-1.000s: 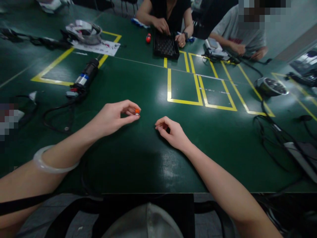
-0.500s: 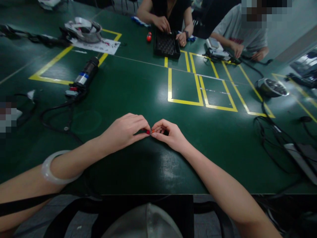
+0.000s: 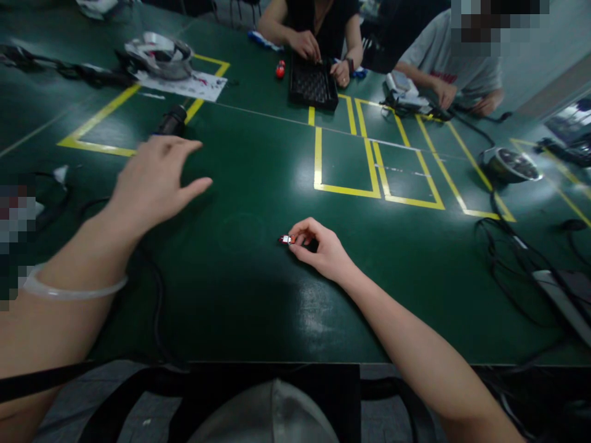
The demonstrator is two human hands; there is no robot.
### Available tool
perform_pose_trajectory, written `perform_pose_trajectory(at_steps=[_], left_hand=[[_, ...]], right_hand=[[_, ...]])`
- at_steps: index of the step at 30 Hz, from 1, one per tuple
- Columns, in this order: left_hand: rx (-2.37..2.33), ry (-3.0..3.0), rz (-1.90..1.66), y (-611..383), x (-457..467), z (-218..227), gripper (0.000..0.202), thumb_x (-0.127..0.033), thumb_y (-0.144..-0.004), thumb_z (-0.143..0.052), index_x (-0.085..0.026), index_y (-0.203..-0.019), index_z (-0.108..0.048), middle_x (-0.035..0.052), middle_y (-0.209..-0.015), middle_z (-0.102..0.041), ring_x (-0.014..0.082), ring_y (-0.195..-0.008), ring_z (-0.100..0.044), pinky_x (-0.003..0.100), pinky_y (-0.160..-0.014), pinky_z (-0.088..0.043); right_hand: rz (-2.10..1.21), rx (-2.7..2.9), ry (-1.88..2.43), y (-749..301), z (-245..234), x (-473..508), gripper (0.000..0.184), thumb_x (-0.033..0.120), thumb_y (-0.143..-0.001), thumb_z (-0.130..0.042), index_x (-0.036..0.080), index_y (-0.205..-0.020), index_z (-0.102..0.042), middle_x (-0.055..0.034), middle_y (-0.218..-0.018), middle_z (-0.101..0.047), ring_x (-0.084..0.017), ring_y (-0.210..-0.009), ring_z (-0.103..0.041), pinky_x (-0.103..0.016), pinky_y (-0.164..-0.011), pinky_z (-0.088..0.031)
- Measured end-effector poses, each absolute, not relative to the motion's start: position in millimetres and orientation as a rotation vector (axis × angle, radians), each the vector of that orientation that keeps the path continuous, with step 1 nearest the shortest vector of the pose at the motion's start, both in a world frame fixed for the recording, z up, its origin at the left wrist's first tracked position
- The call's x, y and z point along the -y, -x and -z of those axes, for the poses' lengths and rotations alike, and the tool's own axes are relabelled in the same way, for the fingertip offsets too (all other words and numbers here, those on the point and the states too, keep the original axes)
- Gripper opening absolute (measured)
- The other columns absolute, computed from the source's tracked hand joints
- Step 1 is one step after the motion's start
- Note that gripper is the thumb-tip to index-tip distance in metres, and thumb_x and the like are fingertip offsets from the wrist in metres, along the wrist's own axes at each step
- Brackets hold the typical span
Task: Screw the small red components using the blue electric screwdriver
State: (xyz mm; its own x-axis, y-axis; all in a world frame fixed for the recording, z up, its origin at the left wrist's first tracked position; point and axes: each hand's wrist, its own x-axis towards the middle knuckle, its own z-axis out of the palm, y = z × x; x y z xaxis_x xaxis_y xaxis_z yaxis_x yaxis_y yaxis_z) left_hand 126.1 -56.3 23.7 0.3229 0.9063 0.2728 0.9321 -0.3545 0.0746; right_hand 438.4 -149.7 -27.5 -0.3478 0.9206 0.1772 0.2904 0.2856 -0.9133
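Between the thumb and fingers of my right hand (image 3: 323, 246) is a small red, white and orange part (image 3: 286, 239), too small to name more exactly. That hand is low over the green table, near its front middle. My left hand (image 3: 154, 175) is raised on the left, thumb and fingers apart with nothing between them. Beneath and behind it lies a black cylindrical electric screwdriver (image 3: 173, 120), of which only the far end shows; my hand hides the rest.
A metal bowl (image 3: 159, 56) stands on a white sheet (image 3: 210, 86) at the back left. Across the table, one person works over a black tray (image 3: 313, 86), another beside cables. Yellow tape marks (image 3: 346, 189) the table. Another bowl (image 3: 512, 165) and loose cables (image 3: 498, 258) lie right.
My left hand has let go of the small part and moved left and away from me, over the screwdriver, fingers opening. My right hand stays nearly in place with the part.
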Motion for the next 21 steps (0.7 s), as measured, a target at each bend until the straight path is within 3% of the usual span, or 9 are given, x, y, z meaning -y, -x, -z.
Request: perform_pose_trajectory(at_steps=[3, 6, 8, 12, 16, 21], left_hand=[[2.110, 2.158, 0.181, -78, 33, -19, 0.099, -0.083, -0.086, -0.035, -0.005, -0.149, -0.033, 0.0258, -0.154, -0.033, 0.0432, -0.134, -0.037, 0.055, -0.104, -0.037], [2.414, 2.014, -0.121, -40, 14, -7, 0.123, -0.099, -0.066, -0.032, -0.003, -0.141, -0.041, 0.0253, -0.141, -0.047, 0.0400, -0.118, -0.048, 0.049, -0.092, -0.044], [2.428, 2.039, -0.231, -26, 4, 1, 0.121, -0.101, -0.065, -0.030, -0.005, -0.136, -0.048, 0.0205, -0.131, -0.056, 0.0354, -0.110, -0.052, 0.044, -0.086, -0.045], [2.318, 2.101, -0.243, -19, -6, 7, 0.104, -0.092, -0.076, -0.035, -0.006, -0.133, -0.053, 0.0174, -0.121, -0.059, 0.0317, -0.103, -0.055, 0.037, -0.079, -0.044], [2.340, 2.096, -0.206, -24, -7, 5, 0.103, -0.088, -0.078, -0.039, -0.004, -0.137, -0.050, 0.0178, -0.115, -0.060, 0.0293, -0.098, -0.054, 0.036, -0.078, -0.044], [2.375, 2.128, -0.143, -27, -11, 4, 0.094, -0.080, -0.080, -0.046, -0.009, -0.142, -0.051, 0.0140, -0.109, -0.061, 0.0275, -0.092, -0.055, 0.035, -0.077, -0.043]], right_hand=[[-1.062, 1.808, 1.083, -439, 29, 149, 0.015, 0.017, -0.082, -0.063, 0.021, -0.096, -0.059, 0.0001, -0.088, -0.067, -0.013, -0.074, -0.061, -0.029, -0.074, -0.046], [-1.064, 1.811, 1.089, -438, 29, 150, 0.015, 0.017, -0.082, -0.064, 0.021, -0.096, -0.059, 0.0001, -0.089, -0.067, -0.013, -0.074, -0.061, -0.029, -0.074, -0.046], [-1.063, 1.814, 1.100, -439, 30, 150, 0.016, 0.018, -0.082, -0.064, 0.021, -0.096, -0.059, 0.0003, -0.089, -0.067, -0.013, -0.075, -0.061, -0.029, -0.074, -0.046], [-1.069, 1.811, 1.100, -439, 30, 150, 0.016, 0.018, -0.082, -0.064, 0.021, -0.096, -0.059, 0.0003, -0.089, -0.067, -0.013, -0.075, -0.061, -0.029, -0.074, -0.046], [-1.073, 1.807, 1.097, -438, 29, 150, 0.015, 0.017, -0.082, -0.064, 0.021, -0.095, -0.059, 0.0002, -0.089, -0.067, -0.012, -0.075, -0.061, -0.029, -0.074, -0.046], [-1.075, 1.805, 1.113, -438, 27, 150, 0.015, 0.019, -0.082, -0.065, 0.021, -0.096, -0.060, 0.0002, -0.090, -0.068, -0.012, -0.074, -0.061, -0.028, -0.073, -0.046]])
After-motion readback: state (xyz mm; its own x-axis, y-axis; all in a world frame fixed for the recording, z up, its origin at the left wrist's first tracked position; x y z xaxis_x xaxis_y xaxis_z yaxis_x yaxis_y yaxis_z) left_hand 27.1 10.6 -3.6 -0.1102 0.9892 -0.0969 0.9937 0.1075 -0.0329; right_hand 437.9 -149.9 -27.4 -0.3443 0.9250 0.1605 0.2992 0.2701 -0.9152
